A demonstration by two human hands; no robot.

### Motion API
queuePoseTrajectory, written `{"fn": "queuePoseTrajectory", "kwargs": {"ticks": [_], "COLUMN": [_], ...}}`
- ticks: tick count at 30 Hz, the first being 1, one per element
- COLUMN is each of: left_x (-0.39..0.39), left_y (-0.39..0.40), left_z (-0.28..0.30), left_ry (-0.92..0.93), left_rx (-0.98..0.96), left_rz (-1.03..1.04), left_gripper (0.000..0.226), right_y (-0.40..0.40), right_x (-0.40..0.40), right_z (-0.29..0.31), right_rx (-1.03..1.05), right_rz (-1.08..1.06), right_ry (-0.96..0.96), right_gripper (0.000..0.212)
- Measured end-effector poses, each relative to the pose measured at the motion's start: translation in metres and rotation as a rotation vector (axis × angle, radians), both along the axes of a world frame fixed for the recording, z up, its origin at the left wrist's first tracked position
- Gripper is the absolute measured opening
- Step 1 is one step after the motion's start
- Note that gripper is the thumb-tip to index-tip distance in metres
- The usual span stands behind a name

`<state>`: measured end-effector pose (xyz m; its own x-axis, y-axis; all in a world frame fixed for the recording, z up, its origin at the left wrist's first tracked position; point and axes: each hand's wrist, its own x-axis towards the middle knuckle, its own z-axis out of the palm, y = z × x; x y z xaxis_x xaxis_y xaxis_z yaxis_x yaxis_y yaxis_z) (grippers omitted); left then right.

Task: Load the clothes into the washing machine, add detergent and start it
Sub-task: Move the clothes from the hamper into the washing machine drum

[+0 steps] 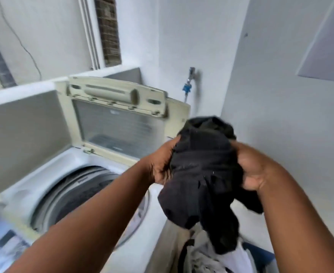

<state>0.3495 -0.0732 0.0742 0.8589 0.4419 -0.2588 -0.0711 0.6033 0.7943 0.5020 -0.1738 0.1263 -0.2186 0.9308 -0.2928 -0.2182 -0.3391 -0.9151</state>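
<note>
I count one washing machine (103,174), its lid (118,123) raised, and one dark garment (203,174) held up in the air to the right of the open drum (79,192). My left hand (160,166) and right hand (255,170) both clutch that garment, fingers curled into the cloth. Below it, one basket (260,255) holds more pale clothes (211,257). I cannot make out what lies inside the drum.

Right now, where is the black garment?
Head view, right of centre: the black garment is held between left hand and right hand, right of the open drum.
</note>
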Motion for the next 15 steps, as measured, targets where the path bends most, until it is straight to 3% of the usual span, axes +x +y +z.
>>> {"fn": "queuePoseTrajectory", "kwargs": {"ticks": [3,7,10,13,15], "left_x": [-0.079,-0.158,-0.192,-0.215,-0.224], "left_y": [0.004,-0.005,-0.007,0.01,0.02], "left_z": [0.056,0.119,0.147,0.157,0.157], "left_ry": [-0.08,-0.171,-0.202,-0.196,-0.185], "left_rx": [0.098,0.247,0.352,0.384,0.408], "left_rz": [0.13,0.266,0.485,0.594,0.593], "left_gripper": [0.052,0.05,0.047,0.063,0.054], "right_y": [0.009,0.034,0.064,0.094,0.117], "right_x": [-0.076,-0.153,-0.192,-0.219,-0.229], "right_z": [0.051,0.091,0.1,0.095,0.085], "right_rx": [0.14,0.393,0.455,0.411,0.427], "right_rz": [-0.073,-0.215,-0.22,-0.125,-0.125], "right_ry": [-0.165,-0.343,-0.251,-0.093,-0.065], "right_gripper": [0.022,0.031,0.052,0.052,0.055]}}
